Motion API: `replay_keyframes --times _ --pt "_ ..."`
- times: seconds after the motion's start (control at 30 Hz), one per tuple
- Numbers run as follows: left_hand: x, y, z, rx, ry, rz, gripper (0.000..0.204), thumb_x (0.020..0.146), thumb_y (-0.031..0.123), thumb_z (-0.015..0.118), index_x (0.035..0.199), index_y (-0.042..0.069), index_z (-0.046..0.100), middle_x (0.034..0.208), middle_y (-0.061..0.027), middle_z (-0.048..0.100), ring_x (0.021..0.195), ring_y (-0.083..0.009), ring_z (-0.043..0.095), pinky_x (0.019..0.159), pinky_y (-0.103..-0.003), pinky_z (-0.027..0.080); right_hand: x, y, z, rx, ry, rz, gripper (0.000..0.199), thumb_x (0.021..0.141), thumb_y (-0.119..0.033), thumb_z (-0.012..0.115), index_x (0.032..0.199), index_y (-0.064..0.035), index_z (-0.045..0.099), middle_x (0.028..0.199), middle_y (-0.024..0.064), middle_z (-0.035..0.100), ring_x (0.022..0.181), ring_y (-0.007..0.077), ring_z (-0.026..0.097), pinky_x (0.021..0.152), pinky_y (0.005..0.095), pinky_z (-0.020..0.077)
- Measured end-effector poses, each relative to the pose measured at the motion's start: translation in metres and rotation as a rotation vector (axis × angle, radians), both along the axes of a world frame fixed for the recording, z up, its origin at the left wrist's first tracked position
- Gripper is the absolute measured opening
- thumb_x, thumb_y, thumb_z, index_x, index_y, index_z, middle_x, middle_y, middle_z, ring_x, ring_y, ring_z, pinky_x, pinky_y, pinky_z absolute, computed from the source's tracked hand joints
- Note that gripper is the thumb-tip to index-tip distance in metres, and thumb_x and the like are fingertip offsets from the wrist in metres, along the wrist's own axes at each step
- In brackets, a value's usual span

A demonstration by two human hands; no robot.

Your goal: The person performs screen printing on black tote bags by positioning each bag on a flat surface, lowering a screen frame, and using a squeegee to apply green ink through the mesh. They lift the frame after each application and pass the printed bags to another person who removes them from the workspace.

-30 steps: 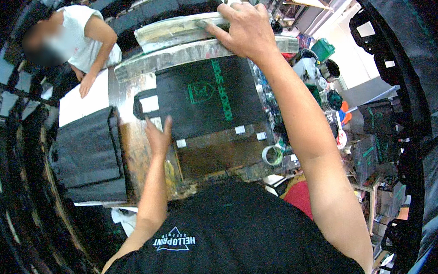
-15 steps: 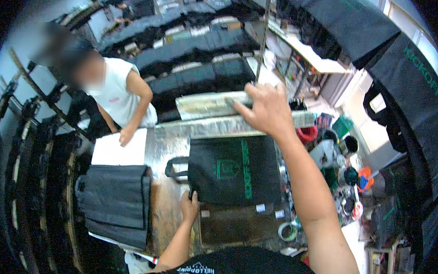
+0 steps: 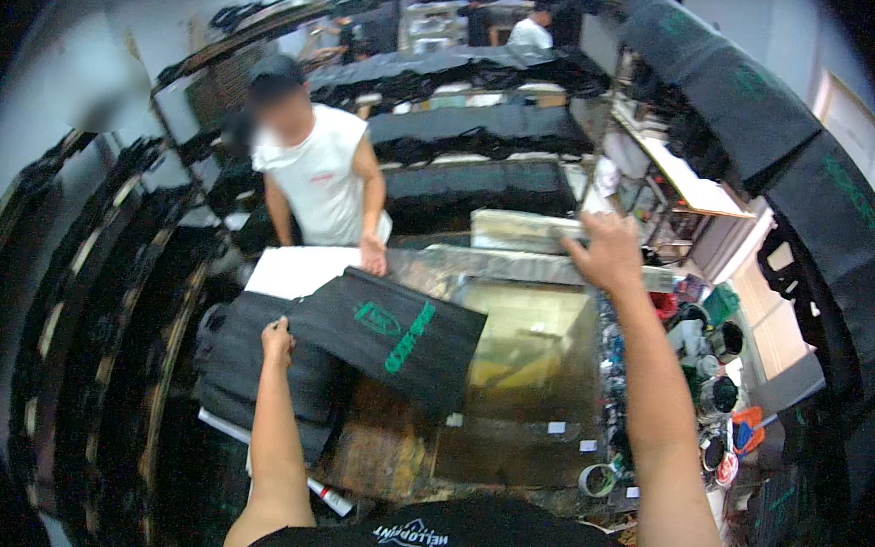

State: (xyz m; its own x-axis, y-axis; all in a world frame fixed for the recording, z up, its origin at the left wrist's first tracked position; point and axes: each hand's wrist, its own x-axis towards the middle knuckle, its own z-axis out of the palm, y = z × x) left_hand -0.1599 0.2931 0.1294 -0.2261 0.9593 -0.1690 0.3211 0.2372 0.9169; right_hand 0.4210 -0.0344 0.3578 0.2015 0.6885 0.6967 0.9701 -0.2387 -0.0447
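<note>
My left hand [image 3: 278, 345] is closed on the edge of a black fabric bag [image 3: 399, 343] with a green print. The bag is lifted and slanted over a stack of black bags [image 3: 251, 372] at the left. My right hand [image 3: 614, 256] grips the top of a pale, worn frame [image 3: 548, 268], seen nearly edge-on at the far side of the work surface. Below the frame lies a bare printing board [image 3: 508, 433], yellowish at its far part and brown nearer me. Small white tabs [image 3: 557, 427] sit on it.
Across the table a co-worker [image 3: 318, 176] in a white sleeveless shirt holds one hand beside the bag, above a white sheet [image 3: 297, 270]. Paint pots and tins [image 3: 719, 391] crowd the right side. A tape roll [image 3: 597, 479] lies near me. Racks draped with black bags [image 3: 476, 131] surround the table.
My left hand has lifted the black bag off the board and carried it left over the stack, uncovering the yellowish surface. My right hand has stayed on the frame. The view has shifted.
</note>
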Motion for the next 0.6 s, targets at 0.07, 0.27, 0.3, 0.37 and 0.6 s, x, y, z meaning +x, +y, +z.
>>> replay_keyframes --times 0.07,0.27,0.3,0.37,0.6 --pt "-0.039 -0.010 -0.014 0.087 0.681 0.216 0.080 0.098 0.047 0.064 0.144 -0.014 0.041 0.127 -0.0320 0.059 0.110 -0.0404 0.064 0.091 -0.045 0.055 -0.010 -0.007 0.005 -0.093 0.055 -0.016 0.045 0.087 -0.051 0.067 0.098 -0.0072 0.067 0.094 0.0154 0.069 0.097 0.0326 0.065 0.092 0.0510 0.0420" --pt "-0.072 -0.134 -0.046 0.392 0.711 -0.242 0.077 0.098 0.049 0.063 0.152 -0.001 0.041 0.144 -0.0271 0.048 0.131 -0.0457 0.048 0.111 -0.051 0.039 -0.012 -0.021 -0.003 -0.106 -0.025 -0.063 0.042 0.090 -0.045 0.066 0.103 -0.0047 0.066 0.095 0.0157 0.066 0.097 0.0357 0.062 0.091 0.0498 0.0423" --pt "-0.084 -0.151 -0.052 0.383 0.831 -0.368 0.077 0.098 0.051 0.062 0.153 0.002 0.041 0.149 -0.0256 0.046 0.137 -0.0455 0.043 0.114 -0.052 0.035 -0.011 -0.022 -0.001 -0.114 -0.021 -0.074 0.044 0.090 -0.047 0.066 0.105 -0.0048 0.067 0.096 0.0157 0.067 0.098 0.0349 0.062 0.091 0.0495 0.0419" --pt "-0.097 -0.177 -0.060 0.364 1.062 -0.503 0.084 0.097 0.059 0.059 0.156 0.003 0.038 0.159 -0.0247 0.036 0.150 -0.0446 0.027 0.122 -0.056 0.022 -0.014 -0.019 -0.001 -0.134 0.006 -0.082 0.048 0.089 -0.050 0.067 0.108 -0.0050 0.070 0.097 0.0157 0.068 0.100 0.0334 0.063 0.092 0.0490 0.0410" --pt "-0.103 -0.201 -0.097 0.166 1.125 -0.507 0.088 0.097 0.067 0.049 0.160 0.009 0.033 0.168 -0.0199 0.023 0.154 -0.0398 0.022 0.125 -0.058 0.007 -0.010 -0.010 0.001 -0.126 -0.007 -0.085 0.045 0.091 -0.051 0.064 0.099 -0.0072 0.066 0.095 0.0138 0.067 0.099 0.0328 0.062 0.090 0.0479 0.0407"
